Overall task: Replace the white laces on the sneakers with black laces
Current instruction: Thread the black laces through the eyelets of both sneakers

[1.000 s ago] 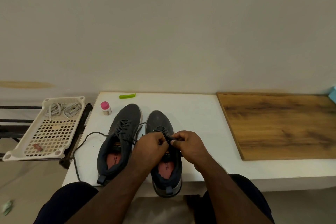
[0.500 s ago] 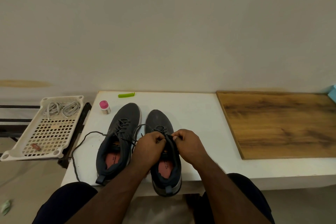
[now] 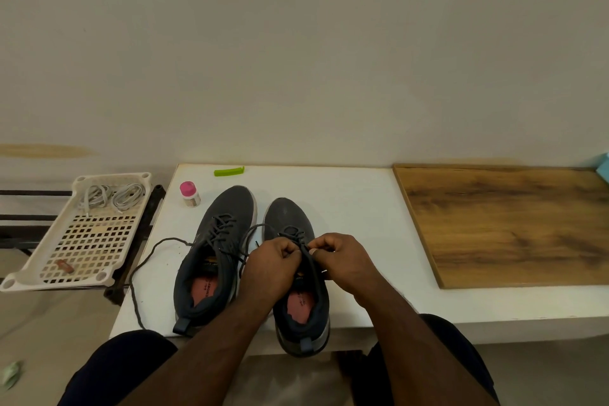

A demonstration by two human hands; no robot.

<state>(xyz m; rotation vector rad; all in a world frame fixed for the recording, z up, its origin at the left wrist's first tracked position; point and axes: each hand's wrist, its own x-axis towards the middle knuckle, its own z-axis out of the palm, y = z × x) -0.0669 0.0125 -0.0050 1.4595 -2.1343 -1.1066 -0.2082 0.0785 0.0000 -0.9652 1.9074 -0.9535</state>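
hands unmoved: left hand and right hand pinch black lace; white laces fill basket.

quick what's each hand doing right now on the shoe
Left hand: fingers curled, pinching the black lace over the right sneaker.
Right hand: fingers curled, pinching the same lace from the other side.

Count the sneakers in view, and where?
2. Left sneaker lies on the white table, black lace trailing off its left side. Right sneaker sits beside it, partly covered by both hands working its lace.
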